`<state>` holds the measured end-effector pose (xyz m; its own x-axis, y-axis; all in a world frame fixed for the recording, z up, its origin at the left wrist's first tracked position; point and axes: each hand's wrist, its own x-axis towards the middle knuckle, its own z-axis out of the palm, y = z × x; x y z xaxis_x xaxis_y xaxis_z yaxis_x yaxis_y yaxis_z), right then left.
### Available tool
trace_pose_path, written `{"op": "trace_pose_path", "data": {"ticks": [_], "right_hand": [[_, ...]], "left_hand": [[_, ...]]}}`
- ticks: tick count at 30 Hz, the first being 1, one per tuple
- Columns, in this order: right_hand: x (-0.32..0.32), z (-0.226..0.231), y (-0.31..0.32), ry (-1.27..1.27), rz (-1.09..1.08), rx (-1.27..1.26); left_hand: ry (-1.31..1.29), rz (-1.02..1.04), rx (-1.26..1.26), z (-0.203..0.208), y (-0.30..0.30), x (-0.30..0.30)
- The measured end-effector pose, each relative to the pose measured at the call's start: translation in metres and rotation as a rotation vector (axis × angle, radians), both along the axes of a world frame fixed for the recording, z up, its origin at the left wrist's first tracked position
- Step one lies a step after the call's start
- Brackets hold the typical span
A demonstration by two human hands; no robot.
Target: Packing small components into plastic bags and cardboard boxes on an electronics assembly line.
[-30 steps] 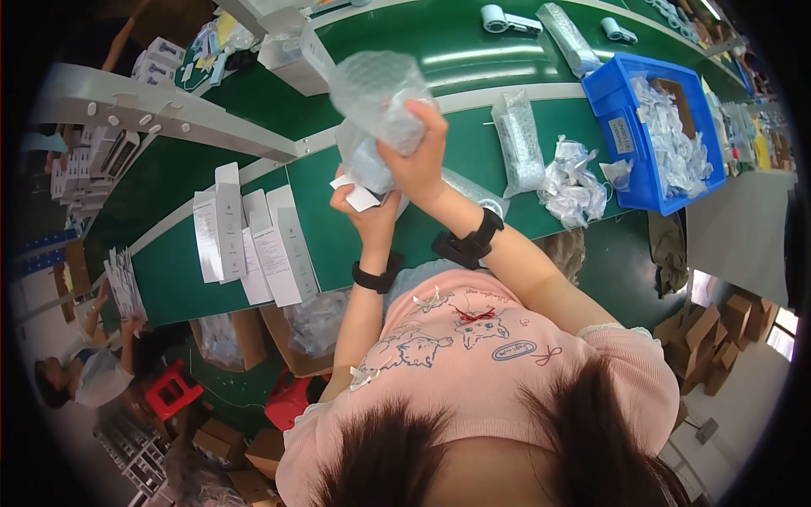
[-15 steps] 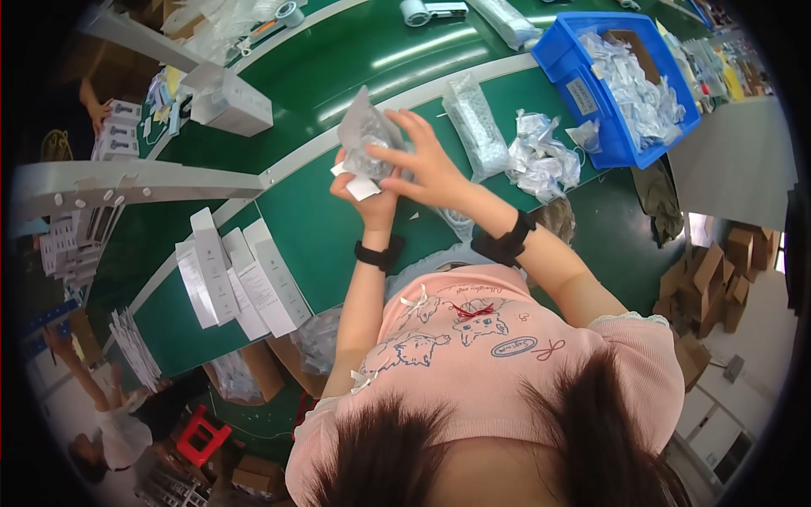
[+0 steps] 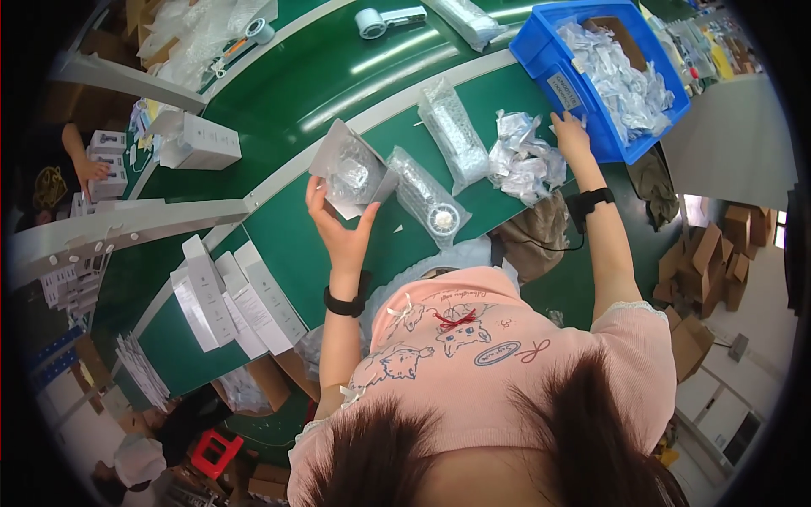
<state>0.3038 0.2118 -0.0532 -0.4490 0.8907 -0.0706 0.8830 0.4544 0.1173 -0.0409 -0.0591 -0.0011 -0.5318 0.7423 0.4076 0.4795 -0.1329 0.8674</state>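
Note:
My left hand (image 3: 338, 241) is wrapped round a white open-topped box (image 3: 328, 160), tilted, with its flaps up. Inside the box sits a bubble-wrapped thing (image 3: 355, 176). My right hand (image 3: 571, 137) is at the right edge of a pile of small clear plastic packets (image 3: 525, 156), right by the front wall of the blue bin (image 3: 553, 89). Its fingers are curled together; what they hold is hidden. Between my hands lie a bubble-wrapped handheld fan (image 3: 441, 218) with a round head and another bubble-wrapped long package (image 3: 454, 135).
More packets (image 3: 625, 80) fill the blue bin. White closed boxes (image 3: 258, 283) stand at the left of the green table (image 3: 291, 237). An open white box (image 3: 198, 142) and an unwrapped fan (image 3: 372, 24) lie beyond a metal rail. Another person's hand (image 3: 93, 171) touches boxes at far left.
My right hand has left the box and reached right to the packet pile by the bin. The left hand keeps the box, now slightly lower and left. The wrapped fan has come into clear view.

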Motion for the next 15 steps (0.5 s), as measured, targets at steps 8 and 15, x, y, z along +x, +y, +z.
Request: {"op": "trace_pose_path", "data": {"ticks": [8,15], "right_hand": [[0.01,-0.024,0.008,-0.589,0.21,0.108],[-0.095,0.142,-0.029,0.731,0.219,-0.192]], "left_hand": [[0.259,0.127,-0.278,0.042,0.01,-0.005],[0.112,0.149,-0.313,0.055,0.015,-0.015]]}}
